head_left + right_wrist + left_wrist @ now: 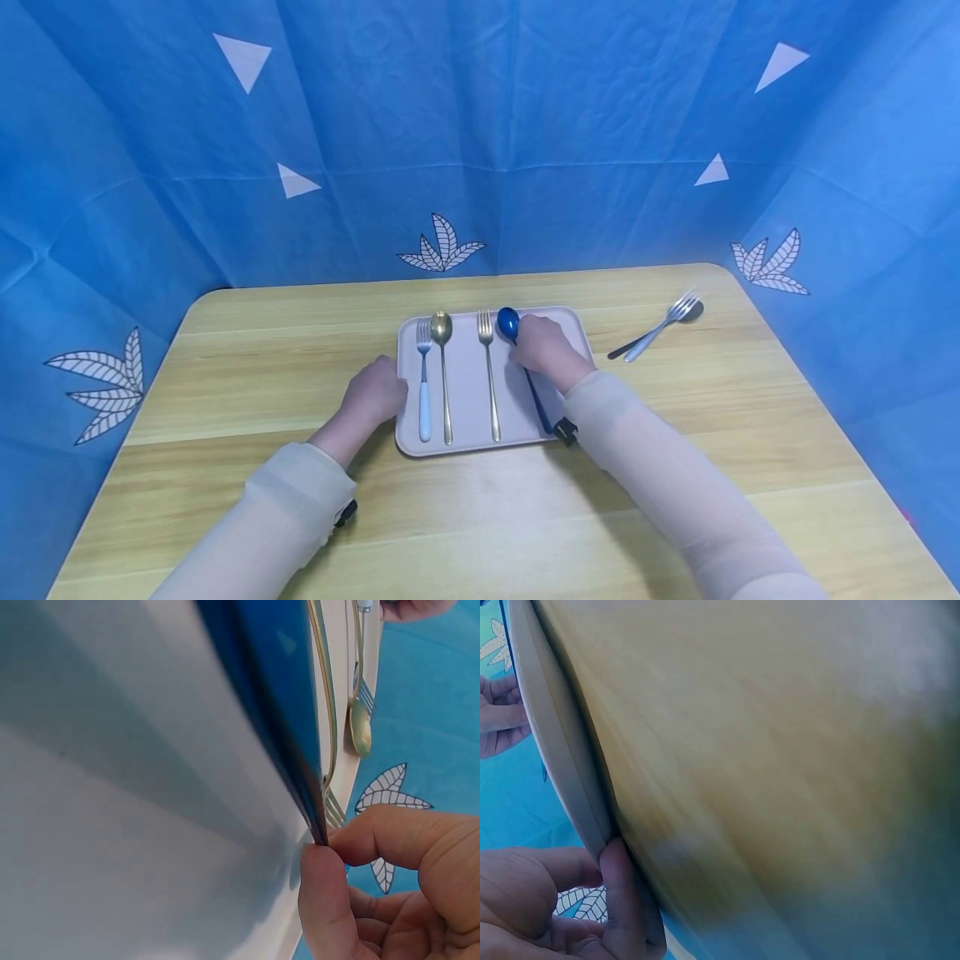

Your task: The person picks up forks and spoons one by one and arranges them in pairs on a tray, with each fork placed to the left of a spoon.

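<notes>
A pale pinkish tray [468, 417] lies on the table with cutlery set lengthwise on it. My left hand [377, 389] grips the tray's left edge; in the left wrist view, thumb and finger [622, 892] pinch its rim. Thumb and forefinger of my right hand [546, 343] pinch the handle of a dark blue spoon [508, 322], over the tray's right part. Left of that spoon are a gold fork [485, 327], a gold spoon [441, 327] and, nearest my left hand, a fork with a light blue handle [424, 408]. My right hand hides part of the blue spoon's handle.
To the right of the tray, a silver fork with a light blue handle [660, 328] lies across a dark spoon [693, 312] on the wooden table [480, 517]. Blue printed cloth [480, 100] hangs behind the table and on both sides.
</notes>
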A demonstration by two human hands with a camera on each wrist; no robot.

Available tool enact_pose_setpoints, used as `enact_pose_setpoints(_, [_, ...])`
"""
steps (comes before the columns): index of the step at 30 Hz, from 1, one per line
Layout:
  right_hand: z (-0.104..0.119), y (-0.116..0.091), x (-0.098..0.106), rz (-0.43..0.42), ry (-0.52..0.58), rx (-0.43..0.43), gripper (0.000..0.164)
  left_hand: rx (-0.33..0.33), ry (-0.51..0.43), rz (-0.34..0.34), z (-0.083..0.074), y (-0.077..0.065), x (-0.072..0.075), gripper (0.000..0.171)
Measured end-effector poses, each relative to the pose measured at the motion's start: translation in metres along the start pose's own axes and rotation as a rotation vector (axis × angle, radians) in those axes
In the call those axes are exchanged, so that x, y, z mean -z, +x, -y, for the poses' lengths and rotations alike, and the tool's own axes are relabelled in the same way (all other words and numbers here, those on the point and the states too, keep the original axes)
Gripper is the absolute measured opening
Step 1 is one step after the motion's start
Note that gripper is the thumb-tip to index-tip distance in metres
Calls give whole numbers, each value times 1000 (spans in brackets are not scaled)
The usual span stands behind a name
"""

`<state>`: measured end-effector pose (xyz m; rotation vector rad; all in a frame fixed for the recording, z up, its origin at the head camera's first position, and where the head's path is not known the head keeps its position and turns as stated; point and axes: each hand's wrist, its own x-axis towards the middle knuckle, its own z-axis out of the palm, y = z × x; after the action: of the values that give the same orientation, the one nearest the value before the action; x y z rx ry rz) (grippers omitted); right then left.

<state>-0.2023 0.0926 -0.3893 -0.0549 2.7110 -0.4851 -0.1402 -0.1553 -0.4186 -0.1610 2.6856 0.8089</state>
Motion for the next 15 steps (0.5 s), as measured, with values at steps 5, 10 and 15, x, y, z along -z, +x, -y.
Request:
enact_pose_setpoints(5, [3, 3, -3, 6, -13, -9, 16, 13, -8, 4, 0, -1, 1, 31])
enact_pose_setpoints(10, [4, 6, -6, 3, -20, -16, 19, 9, -8, 3, 0, -1, 1, 29])
enact_pose_setpoints(15, [3, 8, -8, -2, -16, -27, 19, 4, -2, 2, 1, 0, 0, 31])
